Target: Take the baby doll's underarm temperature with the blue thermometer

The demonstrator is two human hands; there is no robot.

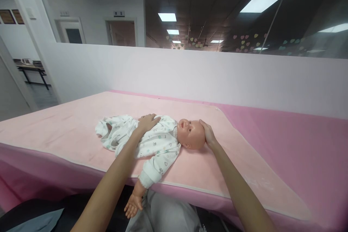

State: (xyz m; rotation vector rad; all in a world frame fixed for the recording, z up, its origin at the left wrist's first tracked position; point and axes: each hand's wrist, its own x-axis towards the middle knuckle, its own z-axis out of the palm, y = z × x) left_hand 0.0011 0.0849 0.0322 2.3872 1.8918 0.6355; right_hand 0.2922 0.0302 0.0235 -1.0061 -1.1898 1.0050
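Observation:
A baby doll (191, 136) lies on its back across a peach-coloured mat (81, 130), its head to the right and its legs to the left. It wears a white printed outfit (156, 141) with long sleeves. One doll arm (135, 199) hangs over the mat's front edge. My left hand (148, 122) rests flat on the doll's belly, fingers stretched out. At the top of the doll's head, my right hand (208, 132) lies cupped against it with the fingers partly hidden; it does not grasp the head.
Under the mat is a pink cover (299, 134) on the table. A white low wall (203, 76) with a window (217, 25) above it stands behind. My lap in grey trousers (165, 212) is close to the front edge. A dark table (32, 68) stands far left.

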